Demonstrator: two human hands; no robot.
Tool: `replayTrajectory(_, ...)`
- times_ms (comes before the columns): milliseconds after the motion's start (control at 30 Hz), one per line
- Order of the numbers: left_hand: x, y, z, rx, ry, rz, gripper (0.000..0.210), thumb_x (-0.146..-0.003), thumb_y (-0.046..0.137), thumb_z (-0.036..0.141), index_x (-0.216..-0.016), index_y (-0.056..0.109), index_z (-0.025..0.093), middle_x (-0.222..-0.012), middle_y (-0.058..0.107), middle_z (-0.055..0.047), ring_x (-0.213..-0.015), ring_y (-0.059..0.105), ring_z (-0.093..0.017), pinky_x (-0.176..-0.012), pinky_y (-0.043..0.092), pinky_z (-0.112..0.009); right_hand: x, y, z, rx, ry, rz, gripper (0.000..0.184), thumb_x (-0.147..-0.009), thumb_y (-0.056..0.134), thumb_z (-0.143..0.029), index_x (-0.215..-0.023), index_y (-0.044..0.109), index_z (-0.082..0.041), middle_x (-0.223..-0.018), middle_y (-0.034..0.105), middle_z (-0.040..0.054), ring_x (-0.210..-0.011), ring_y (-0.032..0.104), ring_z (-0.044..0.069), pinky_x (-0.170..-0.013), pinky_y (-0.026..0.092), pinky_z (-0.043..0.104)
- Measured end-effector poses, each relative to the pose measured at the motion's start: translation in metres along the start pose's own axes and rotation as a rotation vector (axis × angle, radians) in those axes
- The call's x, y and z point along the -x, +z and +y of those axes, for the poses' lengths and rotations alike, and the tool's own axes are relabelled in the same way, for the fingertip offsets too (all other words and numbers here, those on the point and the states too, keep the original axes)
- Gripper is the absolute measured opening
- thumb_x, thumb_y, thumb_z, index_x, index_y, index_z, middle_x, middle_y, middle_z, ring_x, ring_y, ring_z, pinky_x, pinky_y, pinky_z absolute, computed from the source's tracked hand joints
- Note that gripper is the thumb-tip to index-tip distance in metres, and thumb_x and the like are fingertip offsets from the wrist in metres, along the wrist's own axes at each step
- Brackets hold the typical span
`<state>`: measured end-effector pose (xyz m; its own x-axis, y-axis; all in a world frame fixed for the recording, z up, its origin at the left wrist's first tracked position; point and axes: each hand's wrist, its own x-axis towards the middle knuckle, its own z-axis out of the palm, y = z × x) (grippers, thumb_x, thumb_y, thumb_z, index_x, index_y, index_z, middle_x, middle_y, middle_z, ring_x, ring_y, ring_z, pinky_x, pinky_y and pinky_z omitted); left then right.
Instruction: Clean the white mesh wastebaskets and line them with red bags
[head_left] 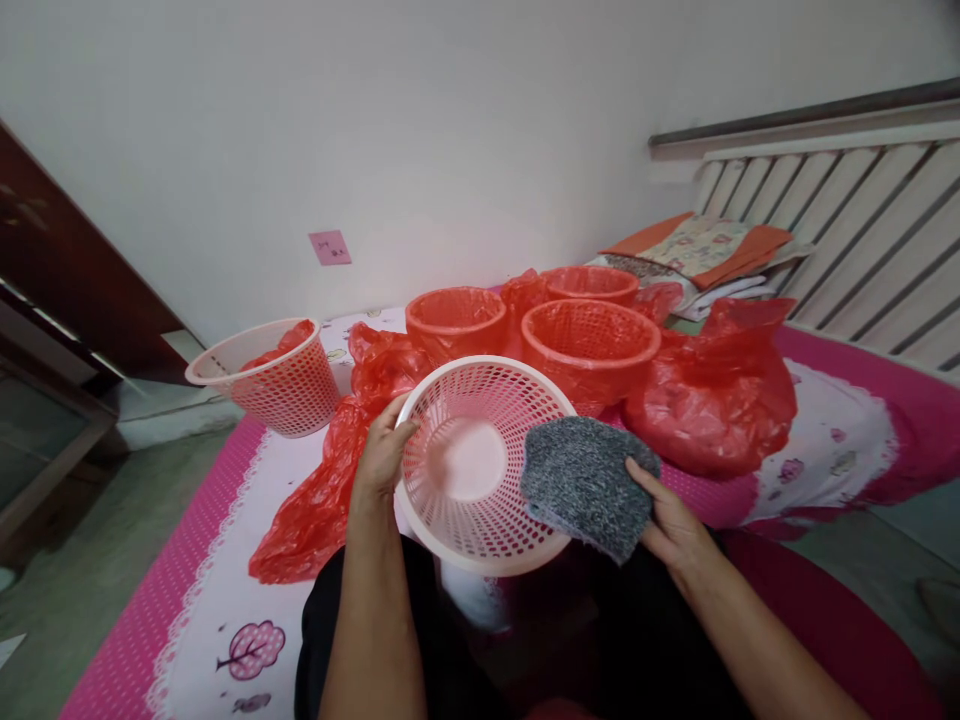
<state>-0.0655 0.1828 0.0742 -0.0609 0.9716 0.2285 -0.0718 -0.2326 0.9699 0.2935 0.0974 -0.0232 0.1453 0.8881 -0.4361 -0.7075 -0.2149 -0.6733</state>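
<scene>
My left hand (384,448) grips the rim of a pale pink perforated plastic basket (471,462), thumb over the edge. The basket is tilted so that its inside faces me, and nothing lies in it. In my right hand (667,515) is a grey speckled cloth (589,480), pinched at its right end. The cloth overlaps the basket's right rim; I cannot tell whether the two touch. Beyond the basket stand several baskets covered with red plastic bags, among them a front one (591,345) and a left one (456,315).
Another pink basket (304,385) with red plastic inside stands on the left of the patterned bedspread (217,620). Beside it lies a loose red bag (315,525). A full-looking red bag (716,395) sits at right, near folded cloths (697,250) and a white radiator (862,225).
</scene>
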Motion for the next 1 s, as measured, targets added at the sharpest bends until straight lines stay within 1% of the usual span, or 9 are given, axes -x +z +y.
replayTrajectory(100, -0.002, 0.005, 0.000, -0.006, 0.014, 0.007, 0.043, -0.063, 0.073, 0.025, -0.105, 0.080, 0.020, -0.116, 0.080, -0.005, -0.121, 0.067, -0.031, -0.112, 0.048, -0.044, 0.017, 0.019, -0.028, 0.051, -0.129, 0.009, 0.033, -0.074, 0.088, -0.029, -0.104, 0.076, -0.025, -0.101, 0.085, 0.0050, -0.112, 0.078, 0.032, -0.105, 0.063, 0.048)
replayTrajectory(200, -0.002, 0.011, 0.000, 0.006, 0.030, -0.011, 0.041, -0.064, 0.073, 0.025, -0.104, 0.079, 0.021, -0.117, 0.080, -0.005, -0.121, 0.067, -0.030, -0.115, 0.045, -0.045, 0.032, 0.046, -0.036, 0.144, -0.196, -0.074, 0.039, -0.073, 0.091, -0.032, -0.108, 0.076, -0.023, -0.105, 0.084, 0.0061, -0.114, 0.077, 0.033, -0.105, 0.062, 0.049)
replayTrajectory(433, 0.004, 0.019, 0.002, -0.022, 0.059, -0.074, 0.043, -0.071, 0.072, 0.025, -0.113, 0.079, 0.020, -0.119, 0.078, -0.007, -0.119, 0.067, -0.029, -0.114, 0.045, -0.044, 0.023, 0.096, 0.005, 0.224, -0.273, -0.265, 0.037, -0.078, 0.086, -0.039, -0.109, 0.076, -0.021, -0.112, 0.082, 0.0094, -0.124, 0.071, 0.035, -0.112, 0.056, 0.053)
replayTrajectory(567, 0.005, 0.021, 0.002, -0.018, 0.085, -0.081, 0.042, -0.072, 0.072, 0.026, -0.113, 0.078, 0.020, -0.120, 0.078, -0.007, -0.121, 0.067, -0.029, -0.115, 0.044, -0.044, 0.019, 0.109, 0.021, 0.397, -0.305, -0.451, 0.049, -0.081, 0.084, -0.046, -0.124, 0.072, -0.024, -0.141, 0.071, 0.0114, -0.142, 0.059, 0.034, -0.121, 0.047, 0.054)
replayTrajectory(667, 0.006, 0.022, 0.001, -0.007, 0.097, -0.078, 0.040, -0.072, 0.072, 0.026, -0.111, 0.078, 0.020, -0.116, 0.079, -0.006, -0.123, 0.067, -0.029, -0.116, 0.044, -0.044, 0.017, 0.108, 0.021, 0.547, -0.356, -0.457, 0.059, -0.078, 0.087, -0.043, -0.131, 0.068, -0.026, -0.154, 0.062, 0.0126, -0.145, 0.056, 0.032, -0.122, 0.045, 0.052)
replayTrajectory(733, 0.005, 0.023, 0.000, 0.006, 0.088, -0.081, 0.041, -0.072, 0.074, 0.028, -0.111, 0.078, 0.020, -0.113, 0.079, -0.006, -0.119, 0.068, -0.030, -0.112, 0.047, -0.044, 0.014, 0.102, 0.019, 0.621, -0.392, -0.418, 0.052, -0.078, 0.086, -0.042, -0.125, 0.070, -0.025, -0.146, 0.068, 0.0130, -0.138, 0.063, 0.031, -0.119, 0.047, 0.052)
replayTrajectory(833, 0.004, 0.023, -0.001, 0.002, 0.085, -0.090, 0.042, -0.073, 0.075, 0.031, -0.113, 0.078, 0.020, -0.114, 0.080, -0.006, -0.115, 0.070, -0.029, -0.109, 0.050, -0.044, 0.011, 0.092, 0.014, 0.718, -0.422, -0.391, 0.037, -0.081, 0.081, -0.043, -0.112, 0.073, -0.023, -0.121, 0.077, 0.0111, -0.114, 0.073, 0.028, -0.109, 0.053, 0.050)
replayTrajectory(900, 0.003, 0.022, -0.002, -0.011, 0.099, -0.109, 0.042, -0.073, 0.075, 0.031, -0.113, 0.078, 0.020, -0.116, 0.080, -0.007, -0.116, 0.069, -0.029, -0.110, 0.049, -0.044, 0.012, 0.088, 0.012, 0.767, -0.412, -0.415, 0.033, -0.084, 0.077, -0.045, -0.108, 0.073, -0.023, -0.106, 0.078, 0.0087, -0.100, 0.074, 0.026, -0.099, 0.058, 0.048)
replayTrajectory(1000, 0.003, 0.022, -0.003, -0.010, 0.109, -0.138, 0.046, -0.074, 0.076, 0.032, -0.118, 0.077, 0.020, -0.120, 0.080, -0.007, -0.117, 0.069, -0.029, -0.110, 0.049, -0.044, 0.018, 0.088, 0.009, 0.871, -0.392, -0.507, 0.030, -0.087, 0.072, -0.045, -0.107, 0.074, -0.023, -0.095, 0.076, 0.0058, -0.093, 0.072, 0.024, -0.089, 0.058, 0.043)
